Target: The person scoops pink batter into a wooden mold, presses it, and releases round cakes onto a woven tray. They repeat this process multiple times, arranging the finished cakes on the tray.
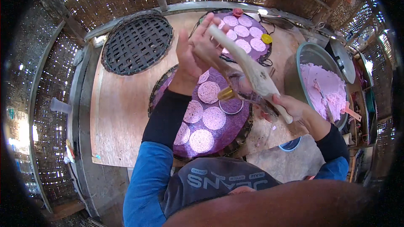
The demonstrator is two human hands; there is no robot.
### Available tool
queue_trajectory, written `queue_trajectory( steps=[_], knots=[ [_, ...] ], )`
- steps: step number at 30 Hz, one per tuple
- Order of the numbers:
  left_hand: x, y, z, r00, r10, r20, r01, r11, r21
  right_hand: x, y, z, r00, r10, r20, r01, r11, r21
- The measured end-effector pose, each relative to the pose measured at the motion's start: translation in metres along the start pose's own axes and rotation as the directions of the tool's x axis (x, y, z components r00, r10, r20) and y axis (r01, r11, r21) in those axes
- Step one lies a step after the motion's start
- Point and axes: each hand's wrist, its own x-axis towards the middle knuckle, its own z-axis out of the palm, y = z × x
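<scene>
A wooden hand press with two long arms (pixel 256 73) slants over the near tray, a brass-coloured cylinder (pixel 227 93) low on it. My right hand (pixel 294 108) is wrapped round its lower right end. Up at the other end, my left hand (pixel 195 52) has its palm turned up and fingers spread, close against the arms; whether it touches them I cannot tell. Below lies a round woven tray with a purple sheet (pixel 231 132), bearing several pink lacy discs (pixel 202 141). A thin pale ring (pixel 231 106) shows beside the cylinder.
A second tray of pink discs (pixel 242 31) stands at the back, with red and yellow pieces on its rim. An upturned dark woven tray (pixel 138 44) lies back left. At right, a large basin (pixel 300 65) holds pink dough (pixel 324 86) and an orange-handled tool (pixel 352 112).
</scene>
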Motion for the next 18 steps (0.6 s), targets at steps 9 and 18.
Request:
queue_trajectory(
  steps=[9,18],
  knots=[
    [-0.029,-0.031,-0.064,0.976,-0.143,-0.161,0.112,0.976,-0.185,0.035,0.017,-0.003,0.963,0.219,-0.156,-0.219,0.976,0.014],
    [-0.041,-0.028,-0.075,0.978,-0.098,-0.187,0.06,0.977,-0.202,0.049,0.034,0.002,0.925,0.121,-0.36,-0.224,0.939,-0.26]
  ],
)
